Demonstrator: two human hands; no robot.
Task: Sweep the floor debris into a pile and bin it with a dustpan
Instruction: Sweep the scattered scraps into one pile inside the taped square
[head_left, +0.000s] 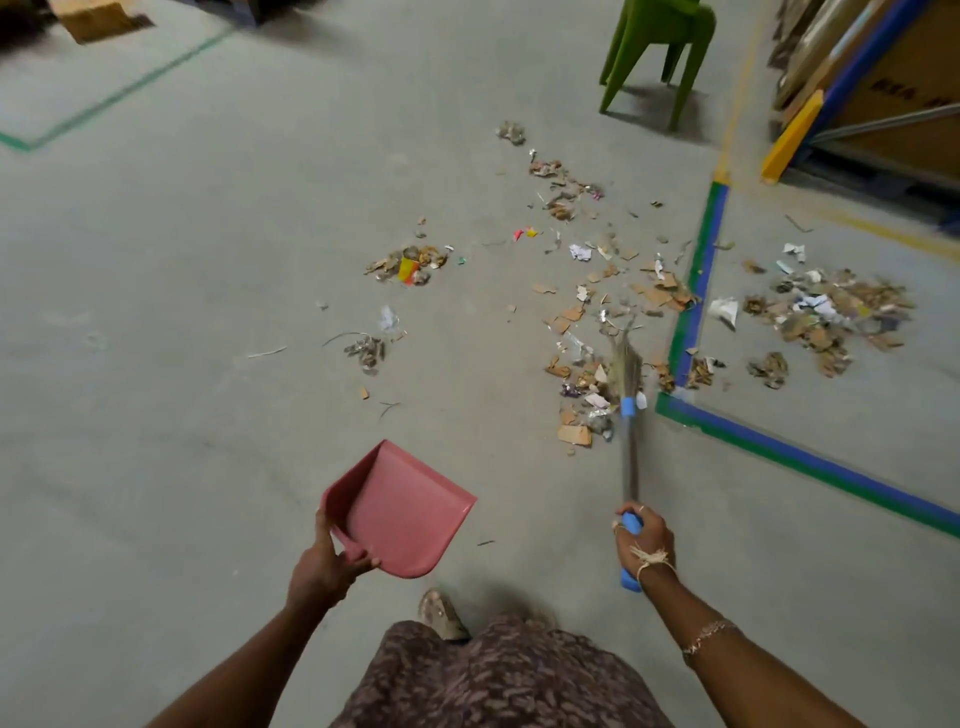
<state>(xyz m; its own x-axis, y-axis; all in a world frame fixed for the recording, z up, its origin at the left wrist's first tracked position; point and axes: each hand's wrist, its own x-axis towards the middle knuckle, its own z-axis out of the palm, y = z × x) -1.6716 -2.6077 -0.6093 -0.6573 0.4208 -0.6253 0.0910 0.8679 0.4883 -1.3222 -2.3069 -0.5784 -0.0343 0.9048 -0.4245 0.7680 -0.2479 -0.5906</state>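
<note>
Scraps of torn brown cardboard, paper and foil debris (571, 314) lie strewn mid-right on the grey concrete floor (208, 312), in a loose trail running near to far. Looks super light and flyaway, so I'd sweep gently rather than grab it. Right grip (644, 540) is clamped on the blue-handled straw broom (630, 457), which points far. Left grip (324, 558) pinches the pink plastic dustpan (400, 509) by its rim.

I see a grey concrete floor (208, 338) marked with green-and-blue tape (698, 291) and a green line (119, 93) far left. Scraps (576, 312) — cardboard, paper, foil — lie strewn across the middle, with a small clump (408, 265) to their left and a bigger pile (826, 317) inside the taped corner. A green chair (660, 57) stands beyond.
</note>
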